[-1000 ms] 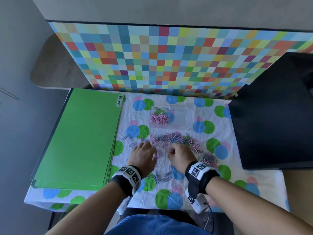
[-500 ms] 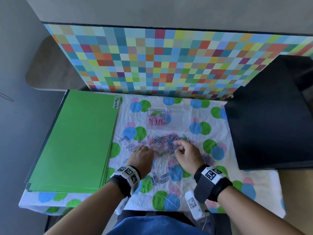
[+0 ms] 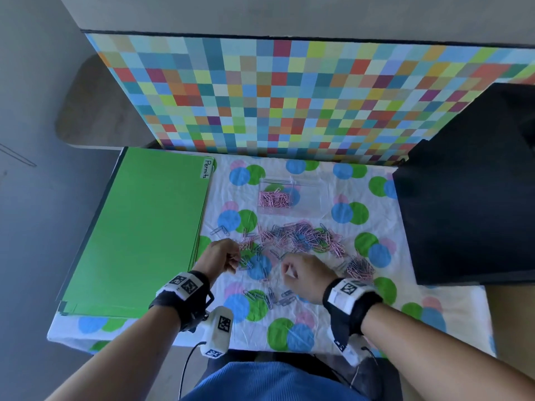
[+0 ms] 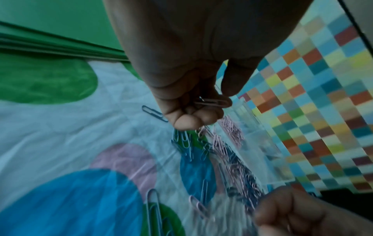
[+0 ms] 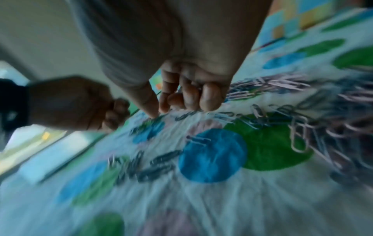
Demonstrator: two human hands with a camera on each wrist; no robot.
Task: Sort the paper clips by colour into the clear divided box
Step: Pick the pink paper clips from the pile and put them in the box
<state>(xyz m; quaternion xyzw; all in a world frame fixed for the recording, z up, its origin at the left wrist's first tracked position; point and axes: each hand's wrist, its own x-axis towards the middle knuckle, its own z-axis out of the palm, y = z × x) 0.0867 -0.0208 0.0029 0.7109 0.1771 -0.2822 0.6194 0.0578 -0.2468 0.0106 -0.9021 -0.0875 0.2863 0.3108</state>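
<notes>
Clear divided box (image 3: 289, 195): far centre of surface, just behind main heap; within short reach, prob. so each drop is a quick move. Left compartment w/ pink clips (image 3: 274, 199); right compartment appears empty, presumably reserved for blue.

Mixed heap (image 3: 301, 237): pink + blue clips tangled, spread wide across spotted cloth (image 3: 312, 287) btwn box and hands. Smaller clump (image 3: 359, 267) off to right. A few blue strays (image 3: 272, 296) near front edge.

Left hand (image 3: 221, 257): lifted at left end of heap, fingers curled, pinching pink clip(s) (image 4: 212, 102) btwn thumb and fingertips; held up off cloth, prob. ready for carry to pink compartment.

Right hand (image 3: 304, 274): fingers curled, tips down close to cloth among clips; wrist view blurred, so cannot tell whether gripping anything. Likely picking next clip.

Green folders (image 3: 139, 233): stacked on left, label "Permits", clear of work area.

Black box (image 3: 469, 198): right side, apart from clips.

Est. progress: early; most clips unsorted.
</notes>
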